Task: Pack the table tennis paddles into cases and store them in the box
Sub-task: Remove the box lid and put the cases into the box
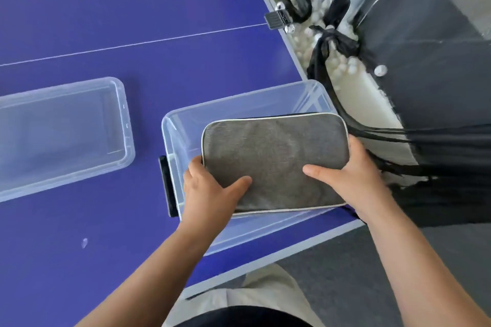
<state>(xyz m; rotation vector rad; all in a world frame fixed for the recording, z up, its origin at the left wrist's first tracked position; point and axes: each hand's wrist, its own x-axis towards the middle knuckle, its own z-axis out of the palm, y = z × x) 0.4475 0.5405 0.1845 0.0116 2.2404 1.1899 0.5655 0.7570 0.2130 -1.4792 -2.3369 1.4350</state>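
Observation:
A grey fabric paddle case (275,156) with pale piping lies flat over the open top of a clear plastic box (239,106) near the table's right corner. My left hand (210,191) grips the case's near left corner, thumb on top and fingers underneath. My right hand (350,180) holds the right end the same way, thumb lying across the fabric. No paddle is visible; the case hides most of the box's inside.
The box's clear lid (61,135) lies upside down on the blue table (119,21) to the left. A black latch (166,186) sits on the box's left side. Past the table's right edge hang black netting (438,162) and several white balls (342,64).

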